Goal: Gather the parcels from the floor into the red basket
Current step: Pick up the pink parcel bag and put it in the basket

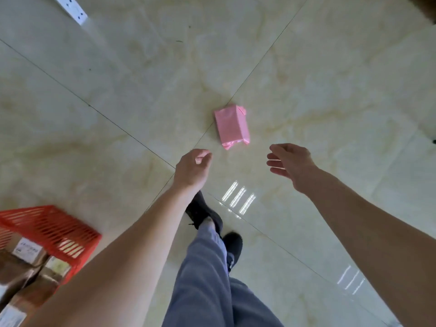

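A pink wrapped parcel (231, 125) lies on the glossy tiled floor near the middle of the view. My left hand (193, 168) hovers just below and left of it, fingers loosely curled with nothing in them. To the parcel's lower right, my right hand (290, 164) has its fingers spread and holds nothing. Neither hand touches the parcel. The red basket (54, 228) stands at the lower left, partly behind my left forearm, and holds several brown labelled parcels (26, 253).
My legs in grey trousers and black shoes (205, 213) stand below the hands. A white perforated bar (70, 8) lies at the top left. A dark object shows at the top right corner.
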